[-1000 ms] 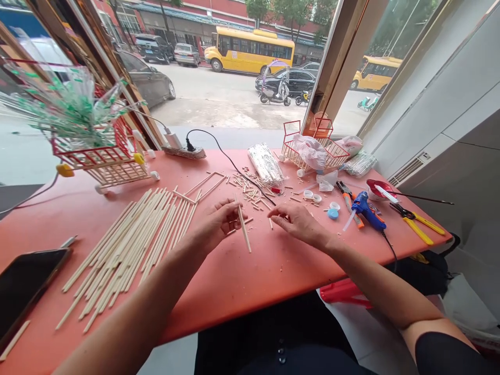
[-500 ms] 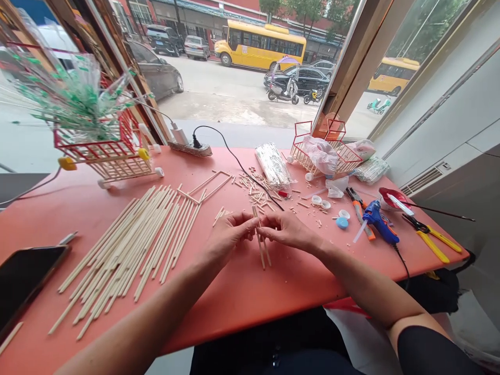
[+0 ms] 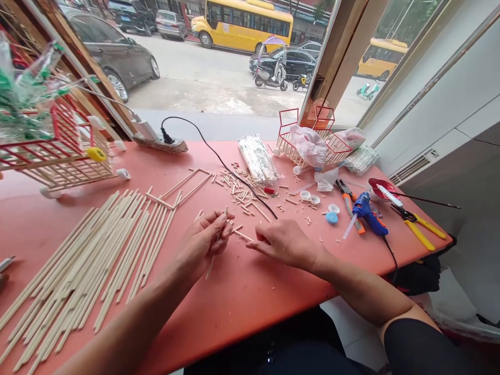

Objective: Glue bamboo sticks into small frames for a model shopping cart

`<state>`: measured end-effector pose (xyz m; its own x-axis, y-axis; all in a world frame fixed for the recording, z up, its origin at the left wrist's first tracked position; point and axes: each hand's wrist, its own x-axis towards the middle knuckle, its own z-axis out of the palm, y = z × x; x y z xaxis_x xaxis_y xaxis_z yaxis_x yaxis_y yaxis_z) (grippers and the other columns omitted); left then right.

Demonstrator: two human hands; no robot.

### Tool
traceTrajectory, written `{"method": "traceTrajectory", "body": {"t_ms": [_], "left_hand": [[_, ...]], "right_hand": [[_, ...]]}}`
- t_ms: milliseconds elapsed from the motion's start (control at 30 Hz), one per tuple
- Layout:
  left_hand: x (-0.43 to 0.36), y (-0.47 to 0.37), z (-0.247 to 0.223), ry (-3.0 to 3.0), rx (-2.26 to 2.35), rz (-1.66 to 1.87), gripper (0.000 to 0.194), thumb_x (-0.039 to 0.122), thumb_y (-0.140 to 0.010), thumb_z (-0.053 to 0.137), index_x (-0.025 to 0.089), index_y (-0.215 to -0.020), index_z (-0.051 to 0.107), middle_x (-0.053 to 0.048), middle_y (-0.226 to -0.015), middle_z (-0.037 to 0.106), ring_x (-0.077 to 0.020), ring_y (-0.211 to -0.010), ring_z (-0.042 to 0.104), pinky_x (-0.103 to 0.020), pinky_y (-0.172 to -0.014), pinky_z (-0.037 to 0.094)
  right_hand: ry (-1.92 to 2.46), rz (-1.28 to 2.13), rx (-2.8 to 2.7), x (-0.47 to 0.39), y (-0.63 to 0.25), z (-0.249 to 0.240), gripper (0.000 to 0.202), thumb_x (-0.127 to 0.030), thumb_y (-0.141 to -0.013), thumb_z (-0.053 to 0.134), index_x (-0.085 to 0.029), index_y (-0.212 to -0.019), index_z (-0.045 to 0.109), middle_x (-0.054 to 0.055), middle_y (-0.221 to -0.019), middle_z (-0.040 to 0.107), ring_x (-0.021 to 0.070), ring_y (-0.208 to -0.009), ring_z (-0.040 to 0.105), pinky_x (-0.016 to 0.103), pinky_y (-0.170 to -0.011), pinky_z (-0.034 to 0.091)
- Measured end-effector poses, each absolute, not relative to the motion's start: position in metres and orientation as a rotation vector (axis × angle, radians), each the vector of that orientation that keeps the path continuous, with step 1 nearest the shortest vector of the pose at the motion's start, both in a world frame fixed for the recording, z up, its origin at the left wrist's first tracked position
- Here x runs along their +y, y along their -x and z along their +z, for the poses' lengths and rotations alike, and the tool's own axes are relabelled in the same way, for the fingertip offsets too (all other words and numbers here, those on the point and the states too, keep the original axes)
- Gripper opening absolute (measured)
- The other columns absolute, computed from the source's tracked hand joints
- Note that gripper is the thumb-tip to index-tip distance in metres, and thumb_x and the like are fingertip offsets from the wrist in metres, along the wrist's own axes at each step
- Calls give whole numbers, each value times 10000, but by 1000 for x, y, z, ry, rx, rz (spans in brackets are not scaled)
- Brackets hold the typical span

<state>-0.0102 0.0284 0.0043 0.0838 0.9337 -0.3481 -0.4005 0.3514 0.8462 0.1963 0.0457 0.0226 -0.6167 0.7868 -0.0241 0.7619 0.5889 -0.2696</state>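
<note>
Between the thumb and fingers of my left hand [image 3: 207, 237] are thin wooden sticks [image 3: 210, 267], held upright at a slant above the table. My right hand [image 3: 287, 244] is apart from it, low over the table, with its fingers curled together; whatever they may hold is too small or hidden to name. Just beyond both hands lie short cut pieces [image 3: 242, 195] of stick. A wide pile of long wooden sticks [image 3: 84, 260] covers the table's left part, with a joined stick frame [image 3: 193, 195] at its far end.
A blue glue gun [image 3: 369, 214], orange pliers [image 3: 347, 200] and yellow-handled cutters [image 3: 420, 226] lie at the right. Small stick carts stand at the left [image 3: 66, 169] and at the back right [image 3: 312, 146]. A black cable [image 3: 219, 151] crosses the table toward my right hand.
My hands have moved apart. The left one has gone left with the sticks, while the right has let go of them. The view has shifted right and down.
</note>
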Motion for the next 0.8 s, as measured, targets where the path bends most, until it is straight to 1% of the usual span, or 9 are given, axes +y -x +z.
{"method": "traceTrajectory", "body": {"t_ms": [100, 233, 333, 400, 467, 533, 600, 700, 800], "left_hand": [[28, 9, 2, -691, 1032, 1096, 342, 433, -679, 892, 192, -856, 726, 40, -600, 539, -27, -393, 264, -189, -397, 173], [24, 9, -4, -731, 1047, 1108, 333, 435, -658, 916, 183, -825, 776, -1, -671, 600, -24, -422, 319, -188, -392, 210], [23, 11, -6, -705, 1050, 1094, 386, 453, -613, 957, 195, -854, 800, 7, -661, 601, -14, -427, 329, -163, -395, 238], [22, 11, -4, -698, 1030, 1070, 412, 461, -603, 966, 189, -863, 797, 16, -654, 596, -4, -417, 313, -152, -389, 242], [20, 10, -2, -692, 1013, 1061, 425, 450, -601, 973, 171, -862, 787, 17, -647, 599, 2, -409, 311, -141, -389, 244], [18, 8, 0, -679, 1003, 1072, 443, 426, -586, 986, 150, -859, 772, 13, -647, 614, 5, -404, 323, -131, -390, 243], [17, 6, 1, -671, 988, 1089, 471, 415, -563, 998, 133, -852, 756, 11, -648, 625, 8, -396, 333, -125, -387, 237], [17, 2, 2, -692, 950, 1083, 509, 442, -553, 999, 111, -844, 743, 19, -621, 613, 14, -376, 324, -126, -383, 223], [18, 0, 3, -704, 912, 1084, 520, 437, -539, 1003, 108, -837, 733, 25, -605, 606, 9, -373, 333, -130, -385, 213]], "right_hand": [[1364, 331, -2623, 55, -199, 25, 331, -497, -992, 649, -202, -846, 680, 53, -767, 713, 158, -647, 547, 301, -598, 228], [1498, 284, -2495, 67, -211, 37, 245, -375, -1024, 626, -190, -876, 690, 69, -869, 729, 182, -760, 598, 301, -661, 309], [1534, 237, -2339, 65, -240, 52, 144, -300, -1015, 638, -198, -934, 699, 65, -912, 730, 199, -840, 627, 303, -720, 370], [1605, 128, -2206, 58, -273, 62, 145, -327, -1005, 650, -206, -941, 699, 67, -938, 730, 208, -864, 640, 313, -767, 407], [1796, -76, -2033, 48, -312, 67, 129, -311, -1004, 629, -204, -1014, 700, 92, -1023, 721, 242, -946, 646, 337, -823, 439], [2083, -270, -1877, 37, -350, 66, 190, -283, -972, 650, -172, -1119, 697, 153, -1149, 704, 309, -1087, 633, 375, -881, 453], [2338, -326, -1814, 28, -380, 60, 316, -296, -962, 646, -131, -1229, 672, 208, -1219, 686, 357, -1149, 624, 410, -916, 456], [2554, -321, -1809, 24, -403, 45, 408, -367, -989, 583, -119, -1310, 630, 230, -1215, 696, 372, -1130, 641, 432, -907, 458], [2599, -331, -1825, 29, -406, 31, 419, -351, -992, 537, -117, -1336, 588, 225, -1175, 715, 373, -1091, 660, 449, -887, 458]]}}
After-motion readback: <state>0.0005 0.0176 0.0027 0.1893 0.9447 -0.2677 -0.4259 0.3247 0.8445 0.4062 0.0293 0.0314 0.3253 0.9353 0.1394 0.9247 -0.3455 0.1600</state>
